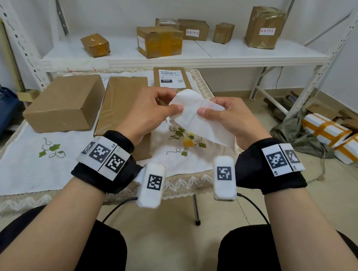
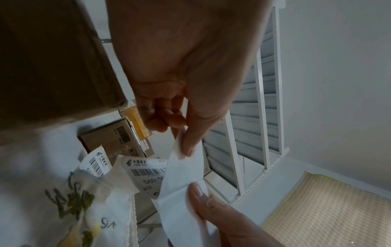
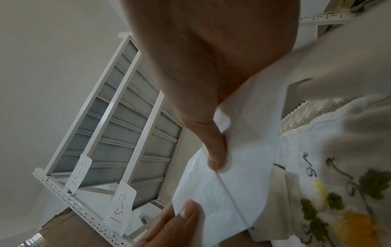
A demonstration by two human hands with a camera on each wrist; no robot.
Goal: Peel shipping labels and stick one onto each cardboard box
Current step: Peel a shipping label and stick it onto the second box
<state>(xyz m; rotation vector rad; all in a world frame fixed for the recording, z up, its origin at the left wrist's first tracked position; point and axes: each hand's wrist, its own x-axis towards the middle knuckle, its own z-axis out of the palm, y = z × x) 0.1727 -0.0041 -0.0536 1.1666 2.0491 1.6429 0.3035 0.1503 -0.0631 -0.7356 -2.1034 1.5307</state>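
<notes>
White walls and a white metal shelf point(image 1: 258, 53) stand behind the small table point(image 1: 5, 182) where I sit, and over this table I hold both my hands close together. My left hand point(image 1: 152, 108) and my right hand point(image 1: 230, 116) both pinch the same white label sheet point(image 1: 199, 119) between thumb and fingers, thumbs nearly touching, and I think I am working to separate a label from its backing; whether it has already come loose I cannot tell. In the left wrist view more printed labels point(image 2: 146, 170) with barcodes hang under the sheet. As I judge it, the task is only partly done: the flat box point(image 1: 170, 77) at the far side of the table carries a printed label on top, but the big brown box point(image 1: 65, 102) at my left and the taped box point(image 1: 120, 99) just behind my left hand show no label that I can see. On the shelf, several small boxes point(image 1: 158, 41) have little handwritten notes, and I cannot say if they belong to my work. For moving, the taped box is very near my left wrist, so I should lift before going left. The embroidered cloth point(image 1: 61, 163) in front is free, the table edge is near my knees, and to my right the floor is open until the wrapped white parcels point(image 1: 335, 137).
</notes>
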